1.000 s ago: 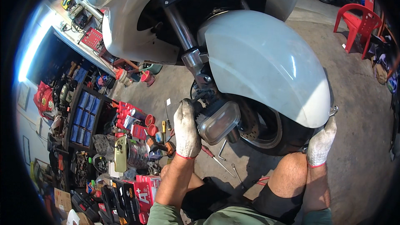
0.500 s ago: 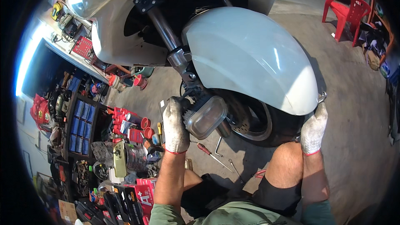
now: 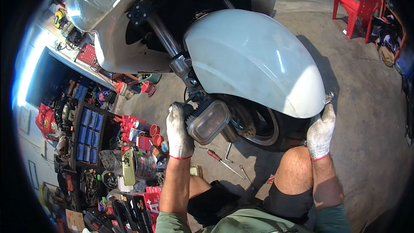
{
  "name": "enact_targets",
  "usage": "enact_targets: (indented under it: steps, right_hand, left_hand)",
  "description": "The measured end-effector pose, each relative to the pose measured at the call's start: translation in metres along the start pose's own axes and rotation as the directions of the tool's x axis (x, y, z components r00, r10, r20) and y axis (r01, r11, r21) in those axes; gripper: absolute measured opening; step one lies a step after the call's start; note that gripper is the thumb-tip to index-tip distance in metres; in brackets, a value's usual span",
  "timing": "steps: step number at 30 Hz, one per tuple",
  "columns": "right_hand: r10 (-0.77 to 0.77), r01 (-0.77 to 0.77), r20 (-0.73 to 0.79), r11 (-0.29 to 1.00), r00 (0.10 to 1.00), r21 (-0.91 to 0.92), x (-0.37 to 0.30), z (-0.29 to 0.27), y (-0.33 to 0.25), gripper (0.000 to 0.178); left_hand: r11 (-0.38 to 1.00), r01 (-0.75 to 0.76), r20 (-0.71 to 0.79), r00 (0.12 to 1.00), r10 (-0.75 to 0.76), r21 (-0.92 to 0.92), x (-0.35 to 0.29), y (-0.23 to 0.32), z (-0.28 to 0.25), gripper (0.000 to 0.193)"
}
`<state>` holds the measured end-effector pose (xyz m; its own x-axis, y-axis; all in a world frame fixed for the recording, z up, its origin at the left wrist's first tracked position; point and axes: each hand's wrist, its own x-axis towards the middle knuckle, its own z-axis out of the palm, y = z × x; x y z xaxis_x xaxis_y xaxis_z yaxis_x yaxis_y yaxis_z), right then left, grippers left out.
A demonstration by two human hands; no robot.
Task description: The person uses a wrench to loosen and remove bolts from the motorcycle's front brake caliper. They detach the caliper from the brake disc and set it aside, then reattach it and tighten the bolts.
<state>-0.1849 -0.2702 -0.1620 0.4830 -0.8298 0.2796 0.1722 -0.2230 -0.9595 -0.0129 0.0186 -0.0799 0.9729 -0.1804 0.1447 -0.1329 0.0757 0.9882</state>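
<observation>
My left hand (image 3: pixel 179 133), in a white knitted glove, is closed around a dark part beside a clear, rounded rectangular plastic cover (image 3: pixel 210 122). That cover sits low by the fork of a white two-wheeler, and my left fingers are mostly hidden behind the dark part. My right hand (image 3: pixel 321 131), gloved alike, is closed at the lower right edge of the white front fender (image 3: pixel 254 60). A shiny metal tool end, apparently a wrench (image 3: pixel 329 97), sticks out above my right thumb. Below the fender is the front wheel (image 3: pixel 269 125) with its brake disc.
On the floor between my knees and the wheel lie a red-handled screwdriver (image 3: pixel 224 163), a bent metal rod (image 3: pixel 228 152) and a slim wrench (image 3: pixel 247 177). Shelves of blue bins (image 3: pixel 89 133) and piled parts stand left. A red plastic chair (image 3: pixel 356 11) is far right.
The view has shifted slightly, and the fender and fairing appear a little further left. Both hands keep their places against the vehicle, with their grips unchanged.
</observation>
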Motion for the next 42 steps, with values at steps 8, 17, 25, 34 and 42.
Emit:
enact_targets:
  steps: [8, 17, 25, 34, 42]
  right_hand:
    - [0.008, -0.008, -0.003, 0.997, 1.000, 0.078, 0.002, -0.001, 0.011, 0.033]
    - [0.088, -0.093, 0.054, 0.992, 0.995, 0.089, 0.014, -0.009, 0.002, 0.043]
    - [0.021, -0.008, 0.186, 0.997, 0.982, -0.071, 0.011, -0.018, -0.009, 0.050]
    - [0.226, -0.208, 0.426, 0.974, 0.876, -0.089, -0.031, -0.016, -0.081, 0.041]
    - [0.031, -0.013, 0.526, 0.999, 0.850, -0.038, -0.065, 0.015, -0.077, 0.034]
  left_hand:
    - [0.999, -0.034, -0.004, 0.999, 0.034, 0.022, 0.000, -0.001, 0.000, 0.037]
    - [0.998, -0.056, -0.062, 0.996, 0.059, 0.042, -0.002, -0.002, -0.006, 0.028]
    - [0.999, -0.025, -0.340, 0.940, 0.039, 0.045, -0.089, -0.055, 0.008, 0.021]
    - [0.932, -0.172, 0.054, 0.985, 0.163, 0.320, -0.157, -0.082, 0.077, 0.049]
    - [0.899, -0.230, -0.107, 0.952, 0.288, 0.372, -0.150, -0.146, 0.046, 0.065]
